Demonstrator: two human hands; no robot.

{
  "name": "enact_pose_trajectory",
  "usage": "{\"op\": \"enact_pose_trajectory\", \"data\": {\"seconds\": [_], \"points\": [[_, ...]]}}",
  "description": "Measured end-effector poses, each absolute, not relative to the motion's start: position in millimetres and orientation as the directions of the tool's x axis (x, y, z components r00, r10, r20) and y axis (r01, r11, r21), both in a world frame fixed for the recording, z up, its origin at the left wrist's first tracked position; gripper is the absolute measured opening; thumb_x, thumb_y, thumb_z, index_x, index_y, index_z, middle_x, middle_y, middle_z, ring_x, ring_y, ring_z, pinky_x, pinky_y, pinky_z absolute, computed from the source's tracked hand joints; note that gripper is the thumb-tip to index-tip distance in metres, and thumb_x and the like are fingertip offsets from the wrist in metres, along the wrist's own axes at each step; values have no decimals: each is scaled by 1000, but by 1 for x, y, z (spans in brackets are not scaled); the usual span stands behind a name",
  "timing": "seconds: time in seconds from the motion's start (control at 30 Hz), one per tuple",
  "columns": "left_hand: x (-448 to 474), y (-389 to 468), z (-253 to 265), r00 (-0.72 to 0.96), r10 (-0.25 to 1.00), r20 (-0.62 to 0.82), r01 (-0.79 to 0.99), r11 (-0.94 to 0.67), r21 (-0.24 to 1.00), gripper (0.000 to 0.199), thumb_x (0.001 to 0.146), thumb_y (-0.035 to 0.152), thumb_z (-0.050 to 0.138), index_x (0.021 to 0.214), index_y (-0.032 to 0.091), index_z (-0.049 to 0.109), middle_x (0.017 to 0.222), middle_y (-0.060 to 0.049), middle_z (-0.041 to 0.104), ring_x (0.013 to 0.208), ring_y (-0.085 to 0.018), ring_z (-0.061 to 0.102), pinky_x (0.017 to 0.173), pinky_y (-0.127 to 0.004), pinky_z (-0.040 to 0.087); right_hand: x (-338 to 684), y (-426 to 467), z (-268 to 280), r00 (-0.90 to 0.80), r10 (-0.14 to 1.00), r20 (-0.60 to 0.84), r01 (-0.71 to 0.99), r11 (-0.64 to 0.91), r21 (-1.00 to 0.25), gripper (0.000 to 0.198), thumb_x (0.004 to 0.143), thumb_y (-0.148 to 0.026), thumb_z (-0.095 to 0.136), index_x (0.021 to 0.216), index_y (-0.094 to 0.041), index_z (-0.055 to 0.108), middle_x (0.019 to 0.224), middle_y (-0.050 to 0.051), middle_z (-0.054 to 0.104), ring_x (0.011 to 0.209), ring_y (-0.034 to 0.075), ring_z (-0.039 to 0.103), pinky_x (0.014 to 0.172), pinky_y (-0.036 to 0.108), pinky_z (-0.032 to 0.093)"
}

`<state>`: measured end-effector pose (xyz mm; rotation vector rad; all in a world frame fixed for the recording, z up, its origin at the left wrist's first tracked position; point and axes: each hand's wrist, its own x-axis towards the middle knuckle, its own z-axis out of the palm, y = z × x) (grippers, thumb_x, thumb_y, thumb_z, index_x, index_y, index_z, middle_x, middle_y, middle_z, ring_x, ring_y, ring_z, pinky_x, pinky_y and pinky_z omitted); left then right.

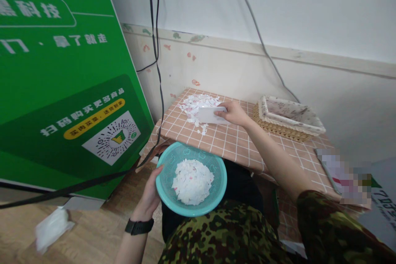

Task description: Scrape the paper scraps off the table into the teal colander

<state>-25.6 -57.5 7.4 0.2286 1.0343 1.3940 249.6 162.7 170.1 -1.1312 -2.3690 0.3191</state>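
Observation:
My left hand [151,193] grips the rim of a teal plastic colander [219,173], which I hold over my lap below the table edge. Inside it lies a heap of white paper scraps [193,181] with a few pink bits. On the table, my right hand [232,113] is closed on a flat white rectangular scraper [210,115]. The scraper stands on edge against the right side of a spread pile of torn paper scraps [194,103]. Several small pieces lie in front of it.
A brown checked cloth covers the table [229,144]. A lined wicker basket [287,119] stands at its right, with a flat blurred item [340,175] nearer me. A green cabinet [62,70] rises on the left; black cables [159,78] hang beside it. A plastic bag [52,229] lies on the floor.

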Motion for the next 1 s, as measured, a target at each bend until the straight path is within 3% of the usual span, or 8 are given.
{"op": "enact_pose_trajectory", "data": {"seconds": [0.2, 0.87, 1.0], "points": [[-26, -58, 6, -145, 870, -472, -692, 251, 677, 26, 72, 36, 69, 88, 16, 74, 82, -7, 76, 89, -29, 68, 87, -39, 49, 257, 165, 171, -567, 768, 300, 662, 641, -389, 20, 77, -31, 60, 73, -14, 67, 62, 3, 62, 56, 14, 51, 54, 28, 33], [-26, -58, 6, -138, 869, -475, -707, 249, 662, 26, 73, 35, 68, 89, 15, 73, 85, -7, 76, 83, -25, 68, 84, -35, 50, 257, 164, 168, -546, 753, 367, 625, 658, -421, 24, 79, -32, 58, 82, -13, 71, 64, 3, 64, 57, 13, 53, 54, 25, 34], [-26, -58, 7, -132, 879, -458, -704, 242, 667, 25, 74, 35, 68, 88, 15, 73, 84, -6, 75, 82, -25, 68, 83, -35, 50, 261, 161, 164, -503, 789, 353, 633, 615, -470, 22, 75, -32, 62, 76, -13, 70, 61, 2, 63, 55, 13, 52, 53, 24, 34]]}}
